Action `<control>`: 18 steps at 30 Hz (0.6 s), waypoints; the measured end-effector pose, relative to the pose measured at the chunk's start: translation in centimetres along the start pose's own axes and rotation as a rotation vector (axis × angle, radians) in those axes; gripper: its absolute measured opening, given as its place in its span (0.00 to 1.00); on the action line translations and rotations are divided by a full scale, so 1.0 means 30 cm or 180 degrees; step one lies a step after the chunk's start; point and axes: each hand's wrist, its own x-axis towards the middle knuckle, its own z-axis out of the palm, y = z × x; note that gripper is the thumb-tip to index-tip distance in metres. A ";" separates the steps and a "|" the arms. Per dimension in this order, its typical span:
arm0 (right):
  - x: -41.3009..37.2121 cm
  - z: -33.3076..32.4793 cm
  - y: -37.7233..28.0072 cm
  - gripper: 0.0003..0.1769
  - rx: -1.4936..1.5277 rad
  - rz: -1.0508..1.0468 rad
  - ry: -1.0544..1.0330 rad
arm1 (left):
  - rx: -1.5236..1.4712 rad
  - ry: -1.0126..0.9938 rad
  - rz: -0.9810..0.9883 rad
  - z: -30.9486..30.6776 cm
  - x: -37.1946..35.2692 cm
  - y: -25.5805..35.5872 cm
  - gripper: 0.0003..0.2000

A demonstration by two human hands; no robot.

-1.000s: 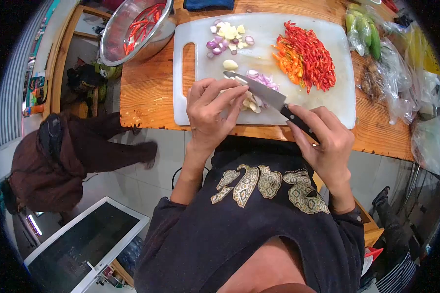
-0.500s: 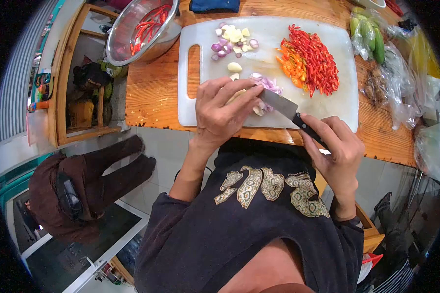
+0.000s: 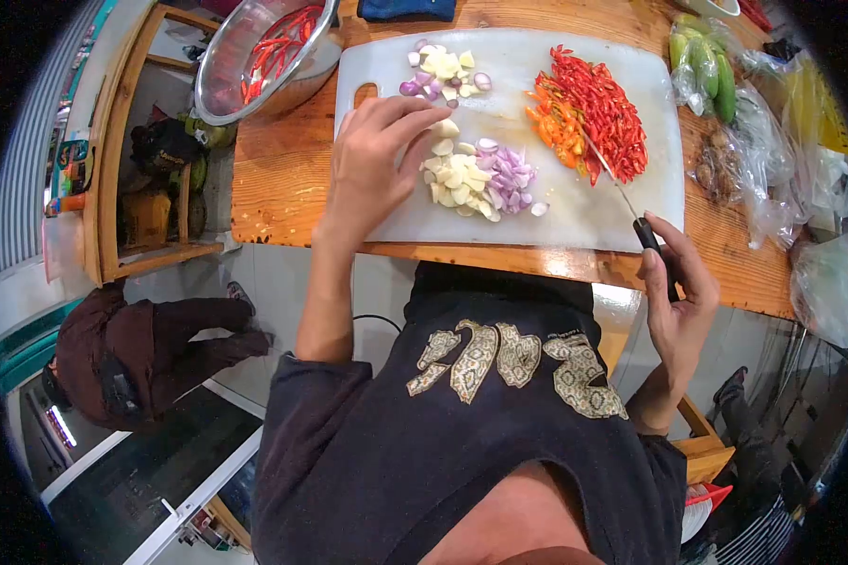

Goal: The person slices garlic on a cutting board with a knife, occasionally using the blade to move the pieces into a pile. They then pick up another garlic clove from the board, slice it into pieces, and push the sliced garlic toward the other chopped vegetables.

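Head view: reaches with left hand (image 3: pixel 372 165), fingers spread and empty, over white cutting board (image 3: pixel 584 212), tips at whole garlic clove (image 3: pixel 446 128) just above sliced garlic (image 3: pixel 455 179) and sliced shallots (image 3: pixel 509 174); grips knife (image 3: pixel 644 231) in clenched right hand (image 3: pixel 676 297) at board's near edge, blade tip reaching red chilies (image 3: pixel 598 104).

Handle of knife (image 3: pixel 620 191) mostly hidden inside right hand (image 3: pixel 678 297). Left hand (image 3: pixel 367 174) covers most of the handle slot of board (image 3: pixel 575 212). Cannot tell whether its fingers (image 3: pixel 407 115) grip the clove (image 3: pixel 446 127). Bowl (image 3: pixel 240 75) and blue cloth (image 3: pixel 405 8) cut by top edge. Contents of bag (image 3: pixel 773 179) indistinct.
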 end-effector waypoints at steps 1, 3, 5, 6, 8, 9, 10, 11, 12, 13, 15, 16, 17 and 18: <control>-0.008 0.006 0.006 0.16 0.0035 0.0035 0.0046 | -0.0044 -0.0219 0.0049 -0.001 0.011 -0.018 0.16; -0.024 0.012 0.028 0.16 0.0108 0.0157 0.0099 | -0.0022 -0.0457 0.0219 -0.004 0.027 -0.047 0.16; -0.034 0.008 0.053 0.17 0.0129 0.0222 0.0138 | 0.0020 -0.0615 0.0276 0.003 0.047 -0.057 0.16; -0.037 0.004 0.067 0.17 0.0113 0.0216 0.0149 | 0.0055 -0.0644 0.0248 0.007 0.057 -0.058 0.15; -0.036 0.000 0.083 0.18 0.0243 0.0315 0.0178 | 0.0073 -0.0668 0.0168 0.010 0.075 -0.057 0.14; -0.033 -0.003 0.089 0.18 0.0382 0.0418 0.0196 | 0.0049 -0.0658 0.0117 0.010 0.084 -0.053 0.14; -0.026 -0.008 0.093 0.17 0.0516 0.0518 0.0219 | 0.0023 -0.0641 0.0070 0.011 0.092 -0.049 0.13; -0.025 0.016 0.061 0.17 0.0501 0.0461 0.0202 | -0.0198 -0.0503 -0.0096 -0.003 0.067 -0.078 0.13; -0.009 0.013 0.051 0.16 0.0549 0.0444 0.0161 | -0.0381 -0.0431 -0.0276 -0.009 0.062 -0.080 0.12; 0.009 0.009 0.038 0.16 0.0597 0.0428 0.0116 | -0.0564 -0.0361 -0.0458 -0.016 0.058 -0.085 0.11; 0.062 -0.017 -0.019 0.15 -0.0153 -0.0246 -0.0156 | -0.0598 -0.0213 -0.0617 -0.042 0.056 -0.101 0.11; 0.093 -0.028 -0.043 0.15 -0.0532 -0.0590 -0.0304 | -0.0615 -0.0131 -0.0708 -0.055 0.050 -0.112 0.11; 0.127 -0.028 -0.052 0.15 -0.0699 -0.0805 -0.0311 | -0.0566 -0.0148 -0.0720 -0.063 0.046 -0.132 0.10; 0.159 -0.032 -0.071 0.15 -0.0916 -0.0900 -0.0359 | -0.0621 -0.0106 -0.0796 -0.058 0.042 -0.141 0.10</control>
